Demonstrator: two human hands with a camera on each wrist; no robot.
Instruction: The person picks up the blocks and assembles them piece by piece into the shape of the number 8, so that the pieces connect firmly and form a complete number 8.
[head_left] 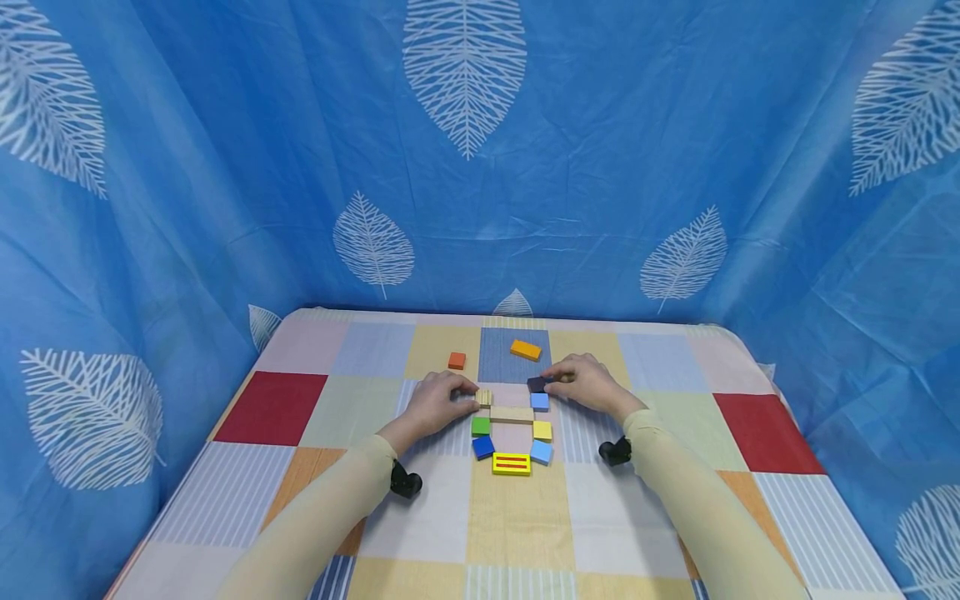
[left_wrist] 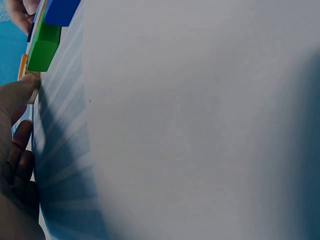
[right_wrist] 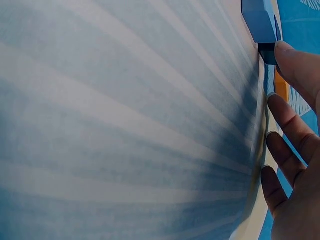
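My left hand [head_left: 437,404] pinches a small striped wooden block [head_left: 484,397] between thumb and fingers, at the upper left of a ring of blocks. Across from it, my right hand [head_left: 585,382] pinches a black block [head_left: 536,384], just behind a light blue block [head_left: 539,402]. A long plain wooden block [head_left: 512,415] lies between the two sides. Below it are a green block [head_left: 480,427] and a dark blue block [head_left: 483,447] on the left, a yellow block [head_left: 542,431] and another light blue block [head_left: 541,452] on the right. A yellow block with red stripes [head_left: 512,464] lies nearest me.
An orange-red block [head_left: 457,361] and a longer orange block [head_left: 526,350] lie apart toward the far edge. Everything lies on a patchwork cloth [head_left: 517,525] over the table. Blue curtains [head_left: 570,200] with white leaf prints hang behind and on both sides.
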